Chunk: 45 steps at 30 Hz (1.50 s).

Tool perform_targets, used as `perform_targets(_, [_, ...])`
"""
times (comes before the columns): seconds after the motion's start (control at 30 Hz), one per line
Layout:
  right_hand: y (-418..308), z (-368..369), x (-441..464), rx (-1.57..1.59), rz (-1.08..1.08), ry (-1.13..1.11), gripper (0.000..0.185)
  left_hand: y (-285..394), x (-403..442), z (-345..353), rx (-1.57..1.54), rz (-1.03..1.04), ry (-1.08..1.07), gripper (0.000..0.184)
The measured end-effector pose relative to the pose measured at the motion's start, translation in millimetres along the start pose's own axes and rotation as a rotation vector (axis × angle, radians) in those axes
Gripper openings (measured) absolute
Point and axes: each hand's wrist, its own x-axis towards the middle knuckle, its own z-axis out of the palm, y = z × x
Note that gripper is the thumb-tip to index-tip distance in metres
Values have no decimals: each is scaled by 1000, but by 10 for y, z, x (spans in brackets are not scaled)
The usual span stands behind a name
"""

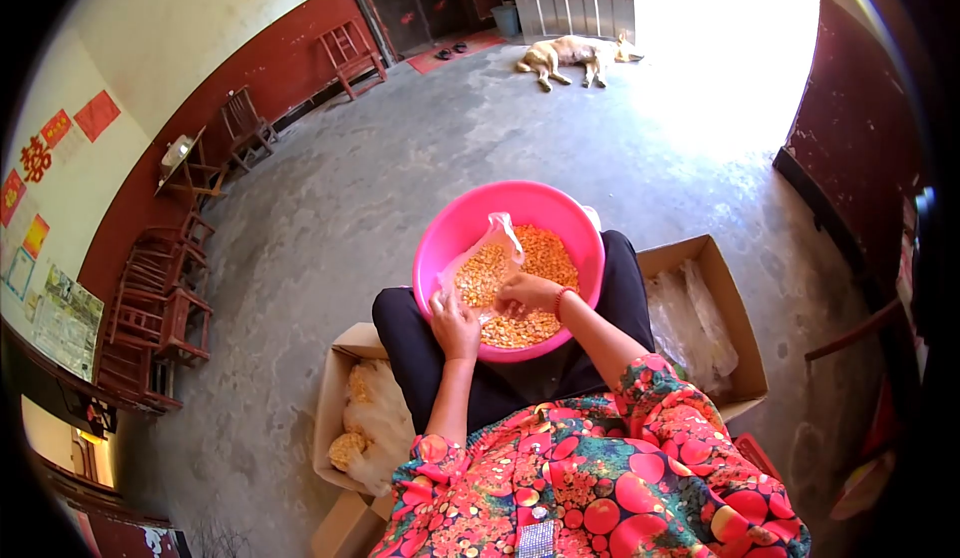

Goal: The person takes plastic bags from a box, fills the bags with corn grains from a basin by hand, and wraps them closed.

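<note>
A pink basin (pixel 437 223) sits between my knees, with yellow-orange corn kernels (pixel 547 255) spread over its bottom. Inside it, a clear plastic bag (pixel 505 232) stands partly up, its thin film running down between my hands. My left hand (pixel 455 326) is closed on the bag's near side, at the basin's left rim. Over the kernels, my right hand (pixel 527 296) has its fingers curled in beside the bag; whatever they hold is hidden. A red bracelet (pixel 563 302) circles the right wrist.
Left of my legs, a cardboard box (pixel 334 398) holds bags with yellow contents (pixel 348 448). On the right, another box (pixel 745 358) contains clear plastic bags (pixel 685 323). A dog (pixel 570 56) lies by the doorway. Wooden chairs (pixel 165 313) line the left wall.
</note>
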Motion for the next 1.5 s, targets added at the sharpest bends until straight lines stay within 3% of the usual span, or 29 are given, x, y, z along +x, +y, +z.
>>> perform_targets(0.07, [288, -208, 75, -421, 148, 23, 25, -9, -5, 2, 16, 1, -34, 43])
perform_targets(0.1, [464, -273, 118, -419, 148, 27, 25, -12, -7, 11, 14, 4, -36, 43])
perform_targets(0.17, [750, -304, 175, -1085, 27, 462, 28, -23, -7, 27, 5, 22, -24, 40])
perform_targets(0.33, [425, 163, 25, -1119, 205, 259, 30, -3, -17, 7, 25, 4, -85, 33])
perform_targets(0.5, [654, 272, 201, -1148, 129, 150, 29, -17, -25, 12, 4, 29, -94, 31])
perform_targets(0.73, [712, 132, 298, -1109, -54, 155, 24, -50, -24, 50, 31, 43, -79, 27])
perform_targets(0.8, [534, 106, 137, -260, 102, 97, 19, -51, -33, 46, 31, 49, -74, 27])
perform_targets(0.97, [533, 48, 138, -110, 129, -9, 18, -30, -29, 26, -12, -7, -131, 26])
perform_targets(1.03, [547, 75, 155, -414, 157, -35, 17, 9, -28, -3, 3, 14, -108, 25])
perform_targets(1.17, [504, 139, 93, -415, 154, -17, 16, -1, -28, -8, 15, 31, -106, 29])
perform_targets(1.23, [495, 103, 78, -56, 78, -90, 14, 13, -23, -12, 0, 2, -112, 27])
perform_targets(1.27, [490, 81, 63, -58, 80, -90, 14, 25, -23, -16, -15, -24, -119, 25])
perform_targets(1.33, [287, 64, -100, 228, 41, -73, 17, 41, -18, -25, -26, -43, -127, 26])
perform_targets(1.4, [253, -7, 17, 247, 29, -59, 18, 41, -12, -25, -35, -62, -136, 26])
perform_targets(1.43, [278, -56, 180, 104, -201, -25, 18, 34, -12, -19, -19, -49, -123, 26])
perform_targets(1.5, [298, -137, 388, -42, -427, 8, 19, 25, -16, -5, -4, -40, -109, 27])
